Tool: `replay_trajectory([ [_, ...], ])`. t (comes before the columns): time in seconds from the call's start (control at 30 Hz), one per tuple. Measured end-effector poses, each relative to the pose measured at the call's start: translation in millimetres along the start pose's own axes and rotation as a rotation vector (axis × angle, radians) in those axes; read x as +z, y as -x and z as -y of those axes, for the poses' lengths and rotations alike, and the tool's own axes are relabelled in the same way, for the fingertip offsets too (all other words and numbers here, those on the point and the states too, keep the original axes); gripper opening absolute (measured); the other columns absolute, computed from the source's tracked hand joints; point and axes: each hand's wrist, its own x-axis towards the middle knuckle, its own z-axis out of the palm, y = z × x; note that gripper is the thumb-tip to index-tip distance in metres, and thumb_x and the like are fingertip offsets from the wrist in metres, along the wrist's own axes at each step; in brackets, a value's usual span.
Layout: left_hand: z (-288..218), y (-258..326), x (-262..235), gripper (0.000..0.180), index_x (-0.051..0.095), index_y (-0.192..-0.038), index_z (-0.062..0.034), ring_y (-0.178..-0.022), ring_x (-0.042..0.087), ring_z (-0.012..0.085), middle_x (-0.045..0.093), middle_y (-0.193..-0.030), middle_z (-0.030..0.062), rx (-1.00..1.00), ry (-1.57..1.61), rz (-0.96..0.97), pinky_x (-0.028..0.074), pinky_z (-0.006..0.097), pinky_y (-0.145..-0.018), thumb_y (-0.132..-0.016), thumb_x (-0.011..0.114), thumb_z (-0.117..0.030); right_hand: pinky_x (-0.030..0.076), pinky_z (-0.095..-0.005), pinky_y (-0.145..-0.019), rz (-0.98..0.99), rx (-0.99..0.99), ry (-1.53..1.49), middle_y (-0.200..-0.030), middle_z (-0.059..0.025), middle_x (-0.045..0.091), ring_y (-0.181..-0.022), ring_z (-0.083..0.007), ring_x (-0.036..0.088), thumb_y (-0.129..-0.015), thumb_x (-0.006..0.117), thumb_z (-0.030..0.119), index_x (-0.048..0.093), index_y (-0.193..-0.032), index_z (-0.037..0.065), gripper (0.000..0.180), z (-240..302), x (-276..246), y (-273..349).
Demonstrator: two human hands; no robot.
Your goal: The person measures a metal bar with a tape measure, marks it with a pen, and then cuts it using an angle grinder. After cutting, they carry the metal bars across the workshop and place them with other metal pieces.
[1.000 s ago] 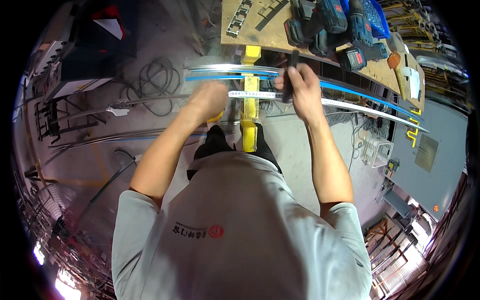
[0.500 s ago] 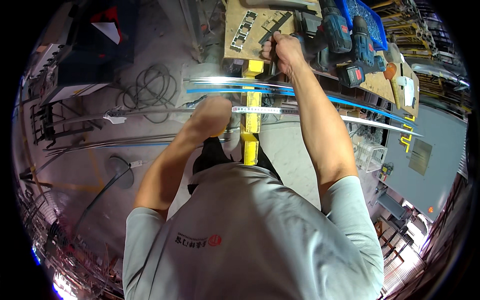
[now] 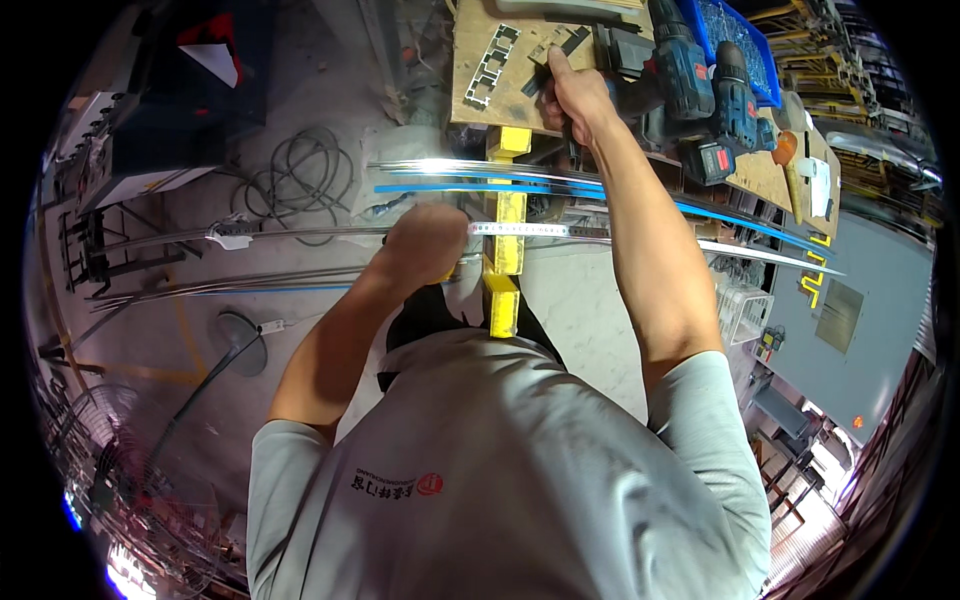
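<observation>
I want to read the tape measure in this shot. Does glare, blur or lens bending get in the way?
Head view: strong glare whitens the long metal strips just above the steel tape measure blade; the blade's marks are too small to tell; fisheye bends the straight strips toward the rim; the right hand looks sharp.

Glossy metal rails [image 3: 560, 180] (blue-filmed), matt wooden board [image 3: 480, 60].

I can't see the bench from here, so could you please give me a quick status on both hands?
Left hand gripping tape measure across long metal profiles. Right hand reaching to small dark part on wooden board. Cordless drills beside it, not blocking.
</observation>
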Motion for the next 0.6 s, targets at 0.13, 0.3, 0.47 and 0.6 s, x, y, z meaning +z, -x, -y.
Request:
replay_trajectory([
  [0.13, 1, -1, 0, 0.015, 0.064, -0.068, -0.0042, -0.071, 0.064, 0.0340, 0.062, -0.071, 0.0157, 0.005, 0.009, -0.010, 0.051, 0.044, -0.069, -0.078, 0.063, -0.015, 0.045, -0.0334, -0.052, 0.054, -0.108, -0.064, -0.074, -0.0146, 0.062, -0.057, -0.0201, 0.057, -0.099, 0.048, 0.019, 0.056, -0.089, -0.008, 0.030, -29, -9, 27],
  [0.3, -4, -2, -11, 0.016, 0.064, -0.066, -0.0044, -0.071, 0.063, 0.0334, 0.061, -0.070, 0.0165, 0.032, 0.028, -0.017, 0.051, 0.043, -0.069, -0.078, 0.065, -0.016, 0.055, -0.0313, -0.064, 0.011, -0.281, -0.404, -0.091, -0.0191, 0.065, -0.074, -0.0204, 0.064, -0.093, 0.058, 0.000, 0.042, -0.120, -0.004, 0.031, -56, -20, 86],
  [0.47, 1, -4, -6, 0.011, 0.065, -0.065, -0.0049, -0.070, 0.063, 0.0331, 0.062, -0.069, 0.0154, 0.042, -0.001, 0.034, 0.052, 0.042, -0.068, -0.069, 0.068, -0.014, 0.055, -0.0350, -0.077, 0.314, -0.051, -1.244, -0.108, -0.0293, 0.062, -0.087, -0.0250, 0.062, -0.095, 0.055, 0.006, 0.051, -0.118, -0.006, 0.027, -85, -44, 106],
  [0.6, 3, -7, -2, 0.010, 0.066, -0.064, -0.0054, -0.071, 0.063, 0.0336, 0.061, -0.069, 0.0159, 0.022, -0.022, 0.047, 0.052, 0.042, -0.069, -0.070, 0.067, -0.014, 0.054, -0.0342, -0.085, 0.486, -0.099, -1.436, -0.118, -0.0341, 0.055, -0.092, -0.0273, 0.060, -0.093, 0.055, 0.004, 0.047, -0.134, -0.010, 0.044, -102, -36, 144],
])
